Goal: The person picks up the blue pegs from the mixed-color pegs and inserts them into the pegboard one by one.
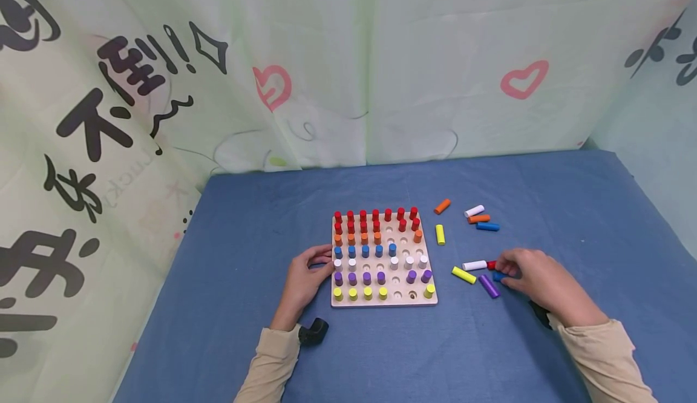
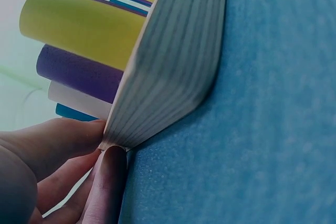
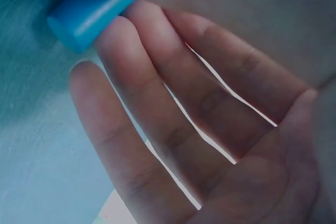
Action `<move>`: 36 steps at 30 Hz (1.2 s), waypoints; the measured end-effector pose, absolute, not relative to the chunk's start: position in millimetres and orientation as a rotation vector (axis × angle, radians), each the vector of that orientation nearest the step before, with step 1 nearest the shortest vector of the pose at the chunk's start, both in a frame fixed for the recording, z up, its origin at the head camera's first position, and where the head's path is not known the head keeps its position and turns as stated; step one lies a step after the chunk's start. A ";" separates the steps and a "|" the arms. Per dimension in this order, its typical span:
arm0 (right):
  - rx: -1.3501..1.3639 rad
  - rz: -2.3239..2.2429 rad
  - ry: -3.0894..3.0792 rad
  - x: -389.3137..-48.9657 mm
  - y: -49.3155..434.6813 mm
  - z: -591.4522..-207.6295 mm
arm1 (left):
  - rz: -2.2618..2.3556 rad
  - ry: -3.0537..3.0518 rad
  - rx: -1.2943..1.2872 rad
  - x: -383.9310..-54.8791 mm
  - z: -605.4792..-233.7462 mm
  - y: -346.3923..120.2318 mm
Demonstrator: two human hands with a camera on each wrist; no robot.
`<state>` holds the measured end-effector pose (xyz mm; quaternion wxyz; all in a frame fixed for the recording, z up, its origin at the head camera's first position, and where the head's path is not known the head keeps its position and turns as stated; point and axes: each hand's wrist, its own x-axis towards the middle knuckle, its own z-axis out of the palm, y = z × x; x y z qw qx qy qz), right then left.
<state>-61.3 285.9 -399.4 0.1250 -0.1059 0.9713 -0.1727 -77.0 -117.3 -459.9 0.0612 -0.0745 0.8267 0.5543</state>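
Observation:
A wooden pegboard (image 1: 363, 304) holds rows of red, orange, blue, white, purple and yellow pegs, with several holes bare towards its right side. My left hand (image 1: 307, 273) grips the board's left edge. In the left wrist view the thumb (image 2: 73, 135) lies at the upper edge and a finger (image 2: 107, 182) at the lower one. To the right of the board, my right hand (image 1: 536, 279) pinches a blue peg (image 3: 86, 17) between thumb and fingertips, low over the cloth. A red peg (image 1: 492, 265) lies by its fingers, end to end with a white peg (image 1: 474, 265).
Near the right hand lie a purple peg (image 1: 488, 286) and a yellow peg (image 1: 464, 275). Further back are another yellow peg (image 1: 440, 234), an orange peg (image 1: 442, 206) and a small group with a blue peg (image 1: 487, 226). A curtain (image 1: 435, 88) hangs behind the blue cloth (image 1: 261, 209).

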 end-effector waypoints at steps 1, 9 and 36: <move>-0.302 -0.498 2.828 -61.4 286.2 -400.1 | 1.678 2.500 -0.225 -76.9 -459.9 -117.3; -0.290 -0.465 2.798 -61.6 286.9 -402.6 | 1.670 2.506 -0.224 -77.1 -459.7 -117.2; -0.395 -0.540 2.890 -64.4 276.1 -394.3 | 1.679 2.486 -0.234 -76.7 -459.7 -117.8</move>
